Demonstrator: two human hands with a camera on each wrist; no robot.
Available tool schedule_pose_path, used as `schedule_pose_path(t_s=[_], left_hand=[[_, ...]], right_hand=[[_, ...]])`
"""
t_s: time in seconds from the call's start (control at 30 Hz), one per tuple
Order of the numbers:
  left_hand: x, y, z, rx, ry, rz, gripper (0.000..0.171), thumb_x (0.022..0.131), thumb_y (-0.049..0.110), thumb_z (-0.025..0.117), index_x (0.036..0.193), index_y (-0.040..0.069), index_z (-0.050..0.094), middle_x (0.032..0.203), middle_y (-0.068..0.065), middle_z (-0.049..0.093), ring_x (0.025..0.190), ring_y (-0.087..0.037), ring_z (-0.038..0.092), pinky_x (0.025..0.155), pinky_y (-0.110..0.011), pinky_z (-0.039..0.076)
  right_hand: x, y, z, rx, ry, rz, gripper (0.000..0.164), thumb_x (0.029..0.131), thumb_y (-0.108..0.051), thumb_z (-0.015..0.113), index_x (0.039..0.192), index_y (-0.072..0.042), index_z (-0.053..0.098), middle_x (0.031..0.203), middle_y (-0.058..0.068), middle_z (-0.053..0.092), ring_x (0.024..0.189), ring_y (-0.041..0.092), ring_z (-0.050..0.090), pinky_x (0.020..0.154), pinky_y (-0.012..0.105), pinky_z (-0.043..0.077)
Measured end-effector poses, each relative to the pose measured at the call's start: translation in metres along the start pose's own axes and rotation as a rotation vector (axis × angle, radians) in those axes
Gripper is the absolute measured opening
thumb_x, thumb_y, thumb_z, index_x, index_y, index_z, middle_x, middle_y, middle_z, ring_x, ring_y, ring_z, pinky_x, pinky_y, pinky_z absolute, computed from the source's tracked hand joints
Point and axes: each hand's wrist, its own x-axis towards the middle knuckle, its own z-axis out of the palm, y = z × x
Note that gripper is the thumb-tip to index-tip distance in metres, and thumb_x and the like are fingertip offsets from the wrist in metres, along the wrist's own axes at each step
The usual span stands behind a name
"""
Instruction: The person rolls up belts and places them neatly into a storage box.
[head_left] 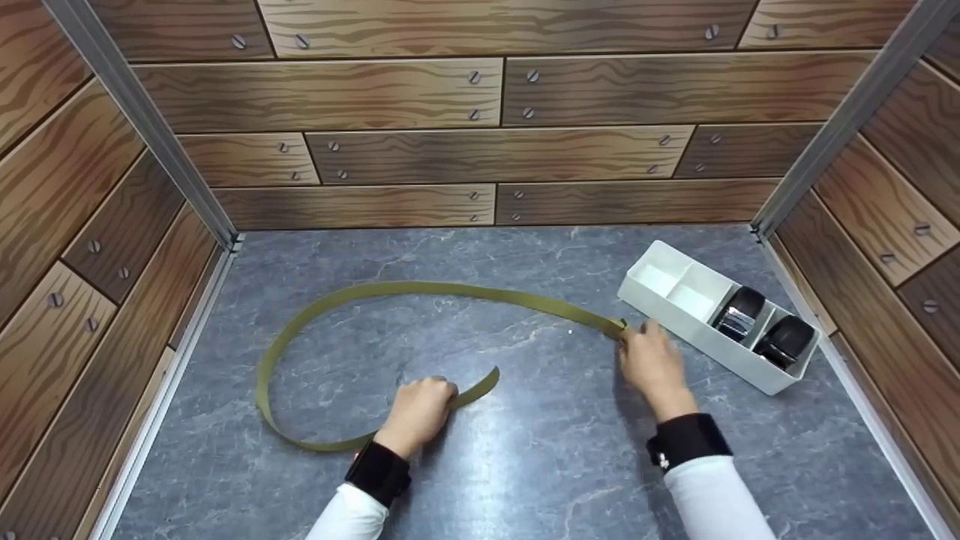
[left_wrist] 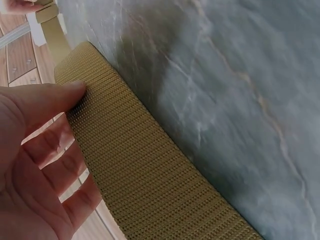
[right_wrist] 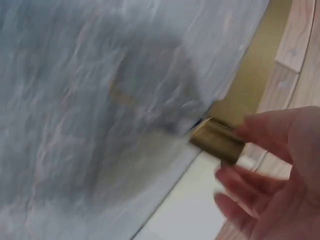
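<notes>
An olive webbing belt (head_left: 420, 287) forms a wide loop, standing on its edge on the grey marbled surface. Near its free tip, my left hand (head_left: 421, 411) pinches the strap, and a short curved tail sticks out past the fingers. The left wrist view shows the thumb on the woven face of the webbing (left_wrist: 145, 150) and the fingers behind it. My right hand (head_left: 654, 364) holds the belt's other end beside the white box. In the right wrist view a brass-coloured buckle (right_wrist: 217, 141) sits between thumb and fingers, partly covered by them.
To the right, a white divided box (head_left: 701, 346) stands at a slant. Two of its compartments hold black rolled items, one (head_left: 739, 307) with a shiny metal piece, the other (head_left: 785, 340) nearer the corner. Wood-patterned walls (head_left: 495, 157) enclose the surface on three sides.
</notes>
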Motion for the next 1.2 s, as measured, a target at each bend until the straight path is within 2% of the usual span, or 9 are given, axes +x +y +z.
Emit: schedule_pose_path(t_s=[0.07,0.13,0.3,0.37,0.57,0.77,0.87,1.0,1.2], left_hand=[[0.002,0.004,0.001,0.004,-0.002,-0.004,0.014,0.080,0.007,0.070,0.069,0.013,0.066,0.067,0.000,0.060,0.061,-0.026,0.064,0.050,-0.043,0.049],[0.003,0.009,0.004,0.011,0.004,-0.002,0.014,0.081,0.007,0.071,0.069,0.013,0.066,0.066,0.000,0.060,0.060,-0.026,0.063,0.050,-0.042,0.049],[0.008,0.022,0.011,0.033,0.024,0.003,0.012,0.081,0.008,0.071,0.070,0.013,0.068,0.067,0.001,0.062,0.060,-0.024,0.064,0.055,-0.039,0.047],[0.010,0.027,0.014,0.036,0.021,0.007,0.010,0.081,0.010,0.071,0.072,0.013,0.069,0.068,0.001,0.063,0.061,-0.023,0.064,0.057,-0.038,0.046],[0.009,0.034,0.016,0.023,0.005,0.034,0.008,0.082,0.013,0.072,0.075,0.013,0.071,0.068,0.000,0.062,0.060,-0.023,0.063,0.055,-0.038,0.047],[0.000,0.030,0.011,-0.011,-0.025,0.091,0.005,0.079,0.011,0.076,0.081,0.015,0.076,0.074,0.001,0.065,0.063,-0.021,0.066,0.058,-0.037,0.052],[-0.006,0.027,0.009,-0.023,-0.047,0.104,0.004,0.079,0.012,0.077,0.080,0.015,0.077,0.073,0.002,0.065,0.063,-0.019,0.065,0.057,-0.035,0.052],[-0.010,0.026,0.009,-0.044,-0.059,0.090,0.004,0.079,0.015,0.079,0.076,0.017,0.077,0.070,0.005,0.063,0.062,-0.016,0.063,0.056,-0.034,0.051],[-0.005,0.037,0.015,-0.037,-0.013,0.123,0.007,0.080,0.018,0.077,0.073,0.022,0.076,0.067,0.007,0.059,0.061,-0.016,0.062,0.054,-0.034,0.049]], right_hand=[[-0.003,-0.016,0.003,-0.011,0.053,-0.012,0.016,0.082,-0.003,0.067,0.096,0.005,0.069,0.098,0.027,0.055,0.087,0.045,0.055,0.072,0.058,0.046],[-0.007,-0.038,0.009,0.057,0.022,-0.015,0.008,0.082,-0.003,0.067,0.087,0.004,0.068,0.088,0.022,0.059,0.078,0.039,0.058,0.066,0.052,0.049],[-0.021,-0.098,0.031,0.370,-0.346,0.047,0.023,0.095,-0.020,0.062,0.076,-0.007,0.065,0.060,0.003,0.056,0.050,0.016,0.050,0.047,0.033,0.046],[-0.025,-0.116,0.040,0.404,-0.411,0.047,0.031,0.097,-0.027,0.060,0.074,-0.006,0.066,0.057,0.001,0.054,0.046,0.013,0.047,0.045,0.029,0.044],[-0.025,-0.139,0.052,0.320,-0.370,0.013,0.038,0.097,-0.026,0.059,0.063,-0.011,0.061,0.051,-0.002,0.049,0.042,0.012,0.044,0.045,0.028,0.038],[-0.016,-0.127,0.045,0.244,-0.335,0.019,0.024,0.087,-0.008,0.058,0.063,-0.012,0.055,0.059,0.002,0.055,0.052,0.018,0.052,0.051,0.033,0.046],[-0.010,-0.117,0.040,0.158,-0.288,0.004,0.025,0.090,-0.006,0.057,0.065,-0.009,0.059,0.068,0.010,0.063,0.061,0.025,0.061,0.055,0.039,0.052],[-0.005,-0.109,0.035,0.005,-0.237,-0.069,0.024,0.095,-0.010,0.058,0.073,-0.005,0.066,0.075,0.017,0.067,0.065,0.033,0.065,0.055,0.047,0.053],[-0.006,-0.119,0.037,0.028,-0.273,-0.190,0.013,0.090,-0.009,0.063,0.080,-0.009,0.071,0.067,0.009,0.064,0.055,0.025,0.058,0.048,0.039,0.049]])
